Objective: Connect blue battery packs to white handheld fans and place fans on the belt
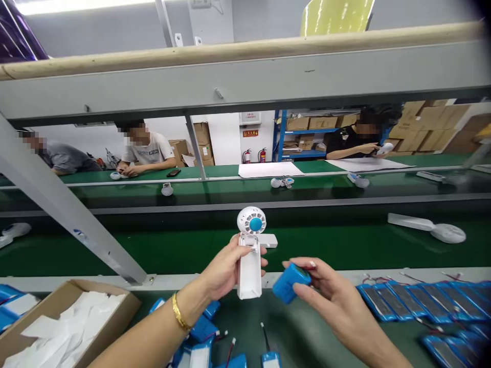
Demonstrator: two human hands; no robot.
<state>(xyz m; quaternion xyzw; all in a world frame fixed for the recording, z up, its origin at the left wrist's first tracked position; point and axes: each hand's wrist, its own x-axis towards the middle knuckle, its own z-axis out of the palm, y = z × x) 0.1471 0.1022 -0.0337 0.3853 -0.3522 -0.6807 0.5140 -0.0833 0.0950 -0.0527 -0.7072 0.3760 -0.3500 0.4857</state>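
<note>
My left hand (230, 266) is wrapped round a small white fan (250, 276), held upright with its round head and blue hub at the top. The handle faces me as an open, hollow shell. A white piece (268, 240) sticks out to the right, behind the handle. Just right of the fan, my right hand (326, 291) grips a blue battery pack (290, 284) between thumb and fingers. Pack and handle are apart. Below my hands, several blue batteries (200, 354) with thin wires and white connectors lie on the green table (299, 335).
A cardboard box (126, 306) of white paper pieces stands at the left. Rows of blue batteries (418, 301) lie at the right. Beyond a metal rail (172, 281), a green belt (330, 235) carries white fan parts (448, 233). A slanted post (76, 204) rises left. Three people sit across.
</note>
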